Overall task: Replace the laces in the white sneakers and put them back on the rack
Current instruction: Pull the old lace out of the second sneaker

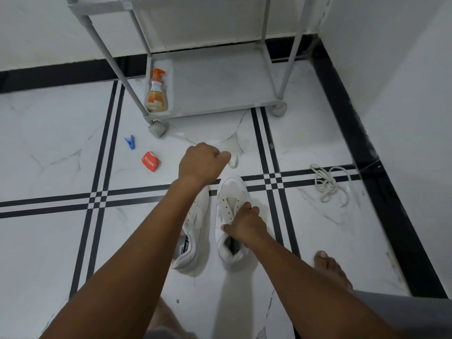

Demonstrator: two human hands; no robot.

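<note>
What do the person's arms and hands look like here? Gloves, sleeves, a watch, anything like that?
Both arms are bare up to the frame's edge: no sleeves, gloves, watch or bracelet. The left hand and right hand show no rings that I can make out.

1. The right sneaker [231, 209], white with bare eyelets, stands upright on the tiled floor, toe pointing away
2. The left sneaker [193, 238] lies just beside it, partly hidden under a forearm
3. A white lace [327, 184] lies in a loose tangle on the floor, well apart to the right
4. The grey rack [220, 81] stands beyond the shoes against the wall
</note>
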